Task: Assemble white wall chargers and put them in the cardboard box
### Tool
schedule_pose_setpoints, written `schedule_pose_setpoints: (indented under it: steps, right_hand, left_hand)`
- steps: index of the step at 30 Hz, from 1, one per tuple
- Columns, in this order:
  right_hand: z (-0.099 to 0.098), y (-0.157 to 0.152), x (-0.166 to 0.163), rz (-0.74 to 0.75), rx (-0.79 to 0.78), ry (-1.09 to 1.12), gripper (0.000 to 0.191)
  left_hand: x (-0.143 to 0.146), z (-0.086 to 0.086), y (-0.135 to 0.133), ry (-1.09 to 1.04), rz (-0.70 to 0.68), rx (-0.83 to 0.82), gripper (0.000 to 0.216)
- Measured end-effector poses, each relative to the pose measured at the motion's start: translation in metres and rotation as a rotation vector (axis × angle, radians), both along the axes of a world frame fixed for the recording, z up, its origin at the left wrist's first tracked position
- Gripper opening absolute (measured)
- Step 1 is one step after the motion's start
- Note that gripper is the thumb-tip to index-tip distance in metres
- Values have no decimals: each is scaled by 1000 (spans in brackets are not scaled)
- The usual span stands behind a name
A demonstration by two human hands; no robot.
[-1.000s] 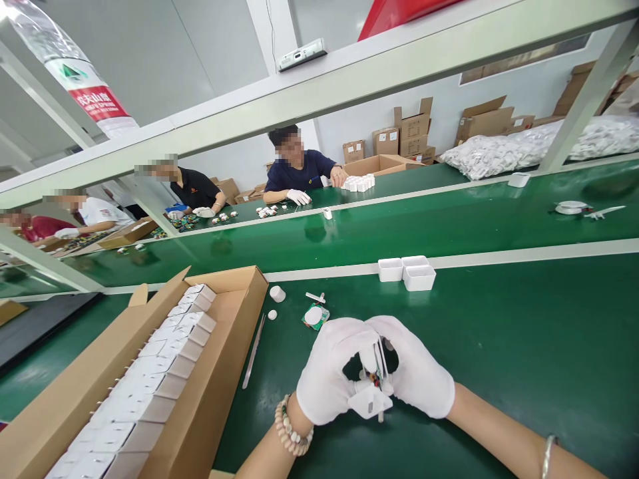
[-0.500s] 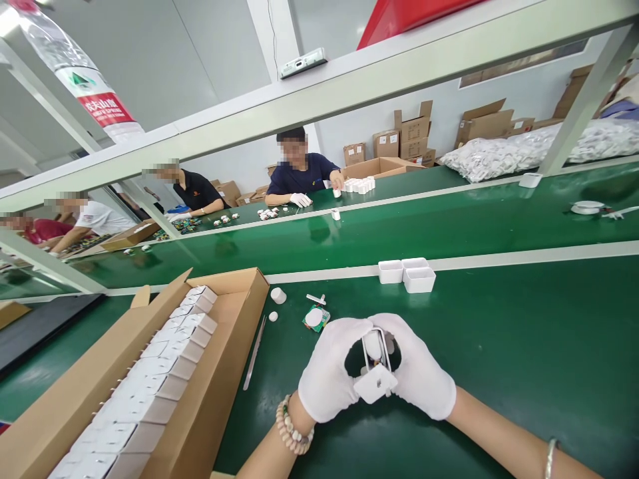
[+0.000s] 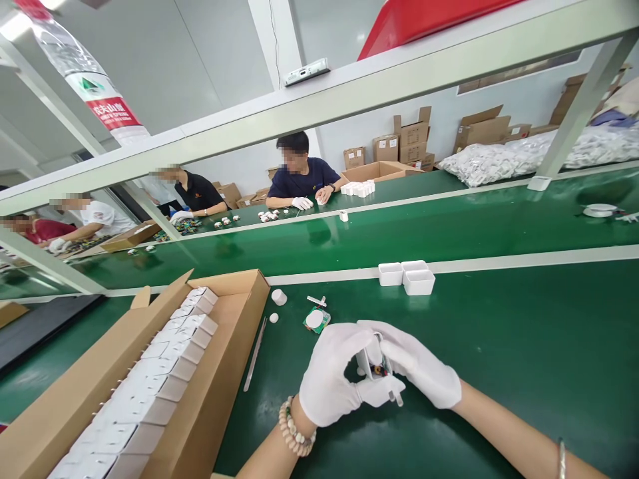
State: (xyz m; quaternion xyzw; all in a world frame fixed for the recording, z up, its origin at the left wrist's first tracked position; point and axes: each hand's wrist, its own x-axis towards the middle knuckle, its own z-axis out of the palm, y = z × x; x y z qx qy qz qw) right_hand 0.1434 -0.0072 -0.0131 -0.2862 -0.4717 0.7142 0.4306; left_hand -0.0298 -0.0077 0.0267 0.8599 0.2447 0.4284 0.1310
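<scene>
Both of my gloved hands hold a small white plastic housing [image 3: 380, 368] above the green bench. Its open side faces me, and coloured wires and small parts show inside. A white end piece with a small tab sticks out at its near end. My left hand [image 3: 330, 376] curls around the left side, thumb near the end piece. My right hand [image 3: 422, 367] closes on the right side, its fingers along the top. Beyond my left hand lie a green circuit board with a white disc [image 3: 315, 320] and small white strips [image 3: 317, 301].
A long cardboard box [image 3: 234, 319] with rows of white housings stands left. Beside it lie tweezers [image 3: 255, 354], a white cap [image 3: 279, 297] and a small disc [image 3: 273, 318]. Several white open boxes [image 3: 419, 282] sit ahead, before a conveyor belt [image 3: 279, 239]. Co-workers sit beyond it.
My hands have turned the housing, so its wires show more. My right fingers have shifted over its top. Across the belt, a co-worker's hand has lowered.
</scene>
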Motion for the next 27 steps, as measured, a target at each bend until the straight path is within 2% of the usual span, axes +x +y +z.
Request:
schedule_pose_setpoints:
  steps: [3, 7, 13, 18, 22, 25, 27]
  right_hand:
    - [2, -9, -9, -124, 94, -105, 44]
    - [7, -16, -15, -201, 130, -119, 42]
    - [9, -20, -15, -231, 89, -123, 43]
    - [11, -21, -16, -248, 81, -107, 34]
    - [11, -21, -17, -271, 75, -44, 34]
    - [9, -21, -19, -292, 55, -31, 41]
    - [5, -20, -19, -324, 53, -24, 46]
  left_hand:
    - [4, -2, -2, -13, -2, 0, 63]
    - [4, -11, -3, 20, -4, -84, 62]
    - [1, -21, -3, 31, 12, -108, 78]
    - [0, -21, -1, 53, -39, -191, 76]
    - [-2, -26, -1, 19, 17, -152, 75]
    - [-1, -33, -1, -77, 85, -297, 82]
    - [2, -38, 1, -131, 105, -409, 79]
